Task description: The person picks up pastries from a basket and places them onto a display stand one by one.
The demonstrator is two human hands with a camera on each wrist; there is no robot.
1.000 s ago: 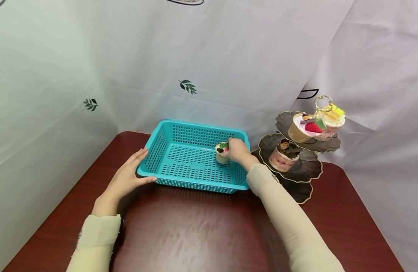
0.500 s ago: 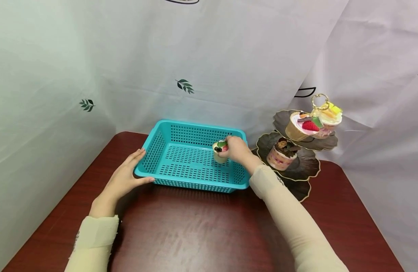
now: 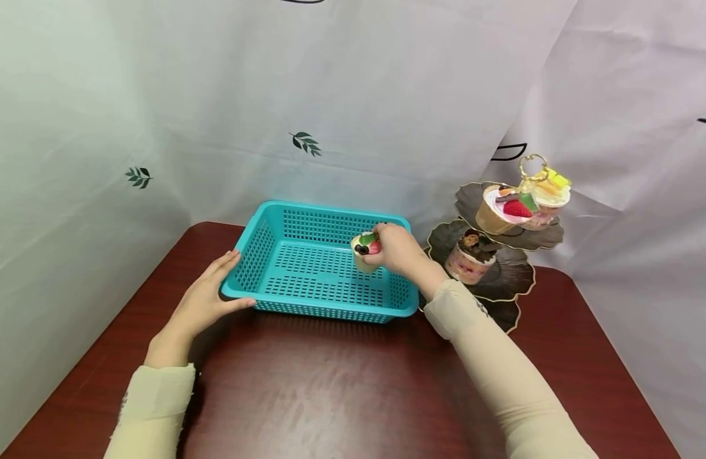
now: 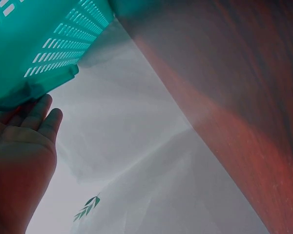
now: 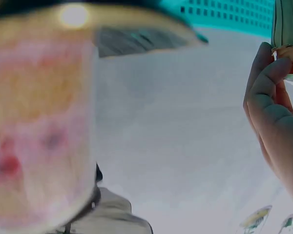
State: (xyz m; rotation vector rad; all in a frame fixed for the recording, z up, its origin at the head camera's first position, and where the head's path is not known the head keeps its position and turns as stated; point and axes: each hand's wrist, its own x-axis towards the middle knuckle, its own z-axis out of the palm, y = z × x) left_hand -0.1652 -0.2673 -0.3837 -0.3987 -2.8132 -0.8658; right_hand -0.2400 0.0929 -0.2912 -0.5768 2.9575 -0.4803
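**Cupcake held over the teal basket's right end**

The right hand [image 3: 394, 247] curls its fingers round a small fruit-topped cupcake [image 3: 364, 250], holding it inside the teal basket [image 3: 324, 306] near the right wall; from the head view it is hard to tell whether the cup touches the basket floor. The left hand [image 3: 206, 296] lies with straight, relaxed fingers against the basket's left near corner, thumb along the front rim, gripping nothing.

The basket sits on the dark red desk [image 3: 330, 395]. Just right of it stands a tiered dessert stand [image 3: 510, 280], with a chocolate-topped cup [image 3: 469, 258] on a lower tier and two fruit cupcakes [image 3: 504, 209] on the upper tier.

The left wrist view shows the palm and fingers [image 4: 41, 114] flat under the basket's rim, which the head view does not. The right wrist view shows the fingers [image 5: 266, 92] pinching the cupcake's edge, and a blurred pink dessert cup [image 5: 41, 126] close to the lens.
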